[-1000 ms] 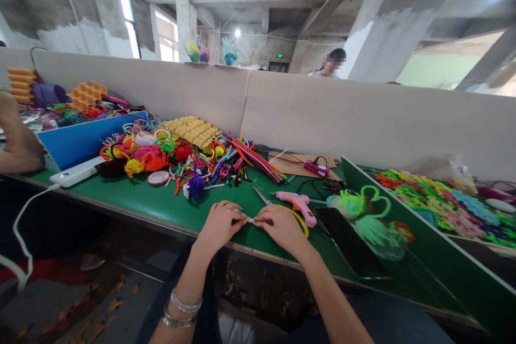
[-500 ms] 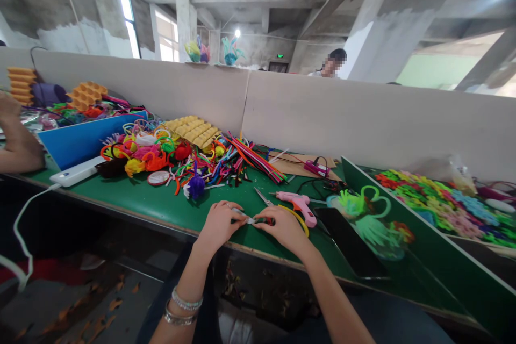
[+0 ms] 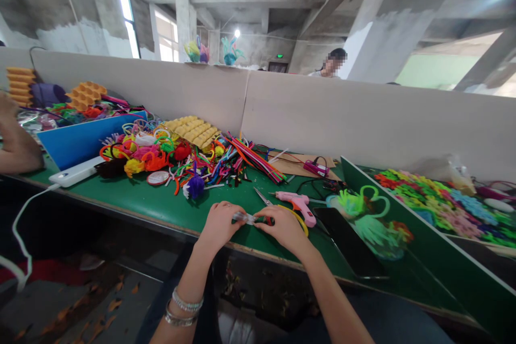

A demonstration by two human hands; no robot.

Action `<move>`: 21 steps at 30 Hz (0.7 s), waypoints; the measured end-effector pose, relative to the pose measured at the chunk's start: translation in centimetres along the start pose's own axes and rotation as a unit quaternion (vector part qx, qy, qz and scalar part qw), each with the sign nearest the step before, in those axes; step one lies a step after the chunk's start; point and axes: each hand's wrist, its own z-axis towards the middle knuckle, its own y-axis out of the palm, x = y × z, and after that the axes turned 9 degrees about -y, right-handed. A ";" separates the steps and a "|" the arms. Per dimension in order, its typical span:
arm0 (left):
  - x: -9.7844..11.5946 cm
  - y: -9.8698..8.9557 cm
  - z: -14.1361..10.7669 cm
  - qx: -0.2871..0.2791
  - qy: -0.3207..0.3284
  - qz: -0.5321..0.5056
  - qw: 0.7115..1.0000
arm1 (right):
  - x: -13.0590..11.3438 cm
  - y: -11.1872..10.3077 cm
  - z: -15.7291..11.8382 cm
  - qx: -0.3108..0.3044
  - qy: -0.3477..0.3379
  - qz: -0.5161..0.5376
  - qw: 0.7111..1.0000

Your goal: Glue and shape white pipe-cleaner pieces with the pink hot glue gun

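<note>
Between my two hands, near the table's front edge, is a small whitish, partly clear piece (image 3: 249, 219); its exact kind is too small to tell. My left hand (image 3: 221, 221) pinches its left end with thumb and fingers. On the other end, my right hand (image 3: 282, 227) has its thumb and fingertips closed. Scissors (image 3: 264, 197) lie just beyond, blades pointing away, with red at the handle partly hidden by my right hand. A pink glue gun (image 3: 299, 205) rests to the right, and a yellow curved strip (image 3: 300, 220) shows behind my right hand.
A heap of coloured pipe cleaners (image 3: 258, 158) and fuzzy shapes covers the back left. To the right lie a black phone (image 3: 350, 244) and green fuzzy swans (image 3: 377, 220) beside a green divider (image 3: 403, 231). A power strip (image 3: 76, 171) sits left, near another person's arm (image 3: 18, 142).
My left fingers have shifted slightly, so more of the whitish piece shows between my hands. The things on the table stay where they were.
</note>
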 end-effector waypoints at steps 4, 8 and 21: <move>0.1 -0.3 0.0 -0.008 0.007 0.000 1.000 | -0.1 -0.3 0.0 -0.008 -0.018 -0.008 1.000; 0.2 -0.5 0.0 -0.010 0.009 -0.002 1.000 | 0.0 -0.3 -0.1 -0.004 -0.024 -0.025 0.999; 0.0 -0.4 -0.3 0.002 0.023 -0.011 1.000 | 1.6 -0.6 -0.4 0.033 0.021 -0.034 0.999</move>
